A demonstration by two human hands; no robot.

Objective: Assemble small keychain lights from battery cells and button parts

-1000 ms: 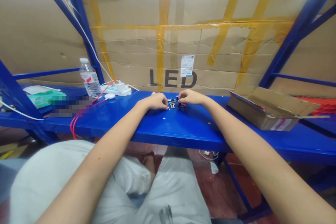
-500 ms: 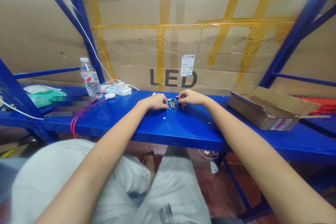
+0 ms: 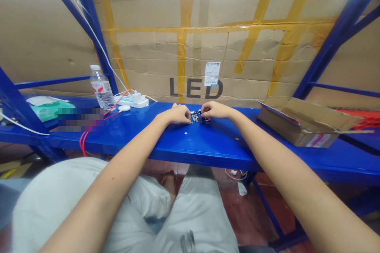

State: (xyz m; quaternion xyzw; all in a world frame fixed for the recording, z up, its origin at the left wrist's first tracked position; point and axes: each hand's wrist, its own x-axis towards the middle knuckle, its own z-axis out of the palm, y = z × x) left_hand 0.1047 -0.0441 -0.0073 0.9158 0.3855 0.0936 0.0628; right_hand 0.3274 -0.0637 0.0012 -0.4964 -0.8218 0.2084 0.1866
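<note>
Both my hands rest far out on a blue metal shelf (image 3: 208, 146). My left hand (image 3: 176, 114) has its fingers curled, the fingertips at a small heap of silvery round parts (image 3: 194, 117). My right hand (image 3: 214, 109) is pinched closed over a tiny dark red and blue part (image 3: 205, 118) just right of that heap. What either hand grips is too small to name. Two loose silvery discs (image 3: 185, 133) lie on the shelf nearer to me.
An open cardboard box (image 3: 305, 122) sits on the shelf at right. At left stand a water bottle (image 3: 101, 88), a white power strip (image 3: 135, 101) with red wires, and a green packet (image 3: 49, 110). A taped cardboard sheet marked LED (image 3: 208, 43) closes the back.
My left hand has edged slightly right toward the heap. Otherwise the hands hold their places.
</note>
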